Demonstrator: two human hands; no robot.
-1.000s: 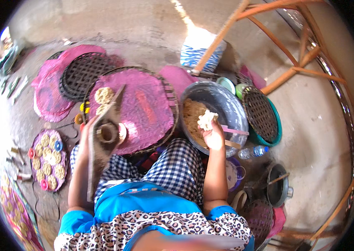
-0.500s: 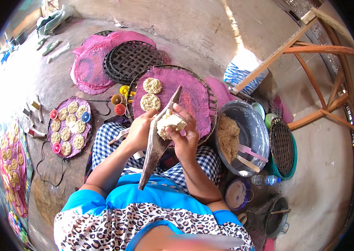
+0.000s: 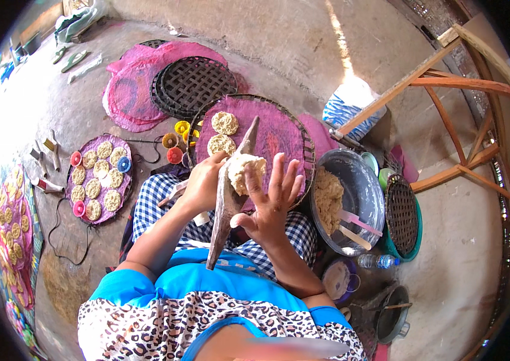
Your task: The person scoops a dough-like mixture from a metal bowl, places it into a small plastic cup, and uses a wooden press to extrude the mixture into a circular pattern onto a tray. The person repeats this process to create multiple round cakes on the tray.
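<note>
My left hand is closed around a long, dark wooden tool with tapering ends, held tilted over my lap. A lump of pale dough rests against the middle of this tool. On the other side, my right hand is open with its fingers spread, right beside the lump; a finger overlaps it, and I cannot tell if it touches. Beyond my hands lies a round woven tray lined with pink cloth. Two patterned dough rounds sit near its left side.
At my right stands a grey basin holding dough and two spatulas. A water bottle lies near it. Left, a pink-lined tray carries several dough rounds. Stacked woven trays lie ahead; a wooden frame stands far right.
My right hand has opened and spread its fingers, coming away from its grip around the dough lump. The lump stays against the wooden tool, which my left hand still holds.
</note>
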